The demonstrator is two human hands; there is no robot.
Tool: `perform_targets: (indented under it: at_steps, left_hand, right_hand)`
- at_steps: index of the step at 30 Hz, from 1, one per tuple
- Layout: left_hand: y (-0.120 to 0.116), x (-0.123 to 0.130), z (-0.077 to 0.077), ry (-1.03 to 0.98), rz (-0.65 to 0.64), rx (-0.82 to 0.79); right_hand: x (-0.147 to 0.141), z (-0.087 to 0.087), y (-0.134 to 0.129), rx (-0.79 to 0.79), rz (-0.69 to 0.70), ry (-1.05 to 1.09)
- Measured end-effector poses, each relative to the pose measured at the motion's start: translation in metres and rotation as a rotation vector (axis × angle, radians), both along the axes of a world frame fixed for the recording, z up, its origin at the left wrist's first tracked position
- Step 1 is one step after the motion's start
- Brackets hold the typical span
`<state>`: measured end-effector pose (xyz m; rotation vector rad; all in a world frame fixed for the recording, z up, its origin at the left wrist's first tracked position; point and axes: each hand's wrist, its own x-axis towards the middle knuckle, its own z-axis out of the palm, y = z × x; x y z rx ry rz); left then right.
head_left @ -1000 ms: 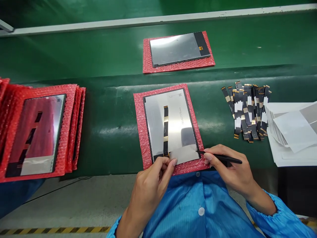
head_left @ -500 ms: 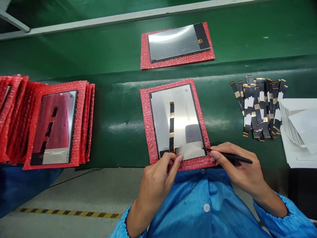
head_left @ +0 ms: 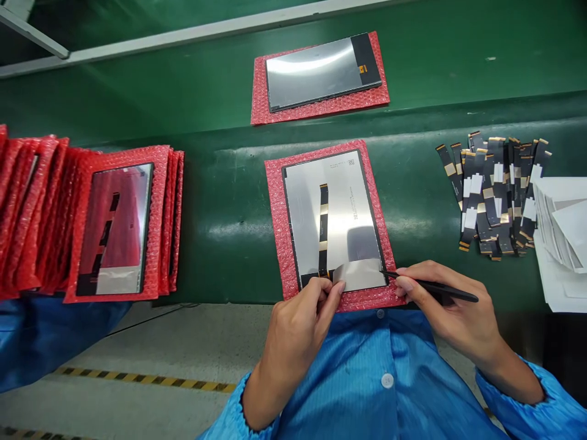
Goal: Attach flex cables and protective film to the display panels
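Note:
In front of me a silver-backed display panel [head_left: 302,214] lies on a red bubble-wrap pouch [head_left: 276,201]. A black flex cable [head_left: 323,226] runs lengthwise over the panel's back. Along the near edge is a pale grey adhesive sheet [head_left: 360,275], bowed up at its left end. My left hand [head_left: 296,333] is closed, thumb and forefinger pinching that left end. Black tweezers [head_left: 440,289] are gripped in my right hand [head_left: 454,305], their tip at the sheet's right end by the panel's edge. My left fingers cover the panel's near left corner.
A second panel [head_left: 316,76] rests on red bubble wrap farther back. Leftward stand several red pouches [head_left: 46,214], with another panel [head_left: 119,226] on top. Many flex cables [head_left: 498,195] are heaped at right beside white sheets [head_left: 562,244]. A blue sleeve [head_left: 55,342] shows at lower left.
The whole view has shifted slightly, so most things sit farther right. Both hands keep their hold on the sheet and the tweezers, with little visible movement against the panel.

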<state>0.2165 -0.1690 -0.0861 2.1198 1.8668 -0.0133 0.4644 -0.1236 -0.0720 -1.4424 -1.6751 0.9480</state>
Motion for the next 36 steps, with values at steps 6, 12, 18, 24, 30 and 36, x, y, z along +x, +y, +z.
perform_targets:
  at_steps: [6, 12, 18, 24, 30, 36]
  left_hand:
    - [0.002, 0.003, 0.006, -0.115, 0.023, 0.121]
    - [0.003, 0.004, 0.008, -0.024, 0.037, 0.011]
    - [0.004, 0.005, 0.011, -0.040, 0.041, 0.031]
    - [0.007, 0.010, 0.016, -0.061, 0.020, 0.108]
    - [0.006, 0.018, 0.017, -0.064, 0.063, 0.332]
    - [-0.002, 0.007, 0.012, 0.044, 0.212, 0.459]
  right_hand:
    - [0.000, 0.000, 0.000, 0.019, 0.003, -0.005]
    - [-0.001, -0.002, -0.002, -0.002, -0.013, -0.027]
    - [0.007, -0.007, -0.007, 0.102, 0.023, -0.027]
    - [0.012, -0.008, -0.001, 0.462, 0.643, -0.360]
    - [0.019, -0.016, 0.001, 0.502, 0.736, -0.477]
    - [0.023, -0.018, 0.003, 0.571, 0.763, -0.569]
